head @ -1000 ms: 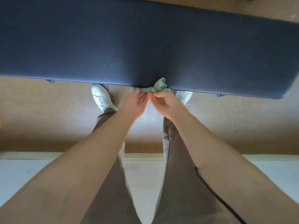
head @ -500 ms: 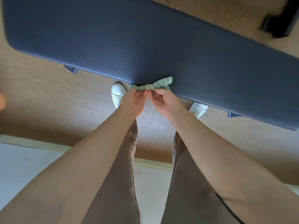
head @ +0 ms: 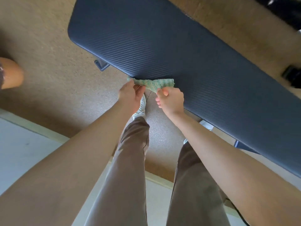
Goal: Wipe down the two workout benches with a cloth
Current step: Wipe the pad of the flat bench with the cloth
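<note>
A long dark blue padded workout bench (head: pixel 179 51) runs diagonally from upper left to lower right. A small green cloth (head: pixel 153 83) is stretched flat along the bench's near edge. My left hand (head: pixel 130 97) pinches the cloth's left end. My right hand (head: pixel 171 100) pinches its lower right part between thumb and forefinger, other fingers curled. Only this one bench shows.
Brown carpet floor (head: pixel 48 54) surrounds the bench. My legs and white shoes (head: pixel 140 110) stand close to the bench's near side. A pale floor strip (head: pixel 24 152) lies behind me. Dark equipment (head: pixel 291 12) sits at the top right, and an orange-brown object (head: pixel 11 72) at the left.
The cloth has been pulled out from a bunched twist into a wider strip as my hands moved apart. The view has swung, so the bench now lies more diagonally.
</note>
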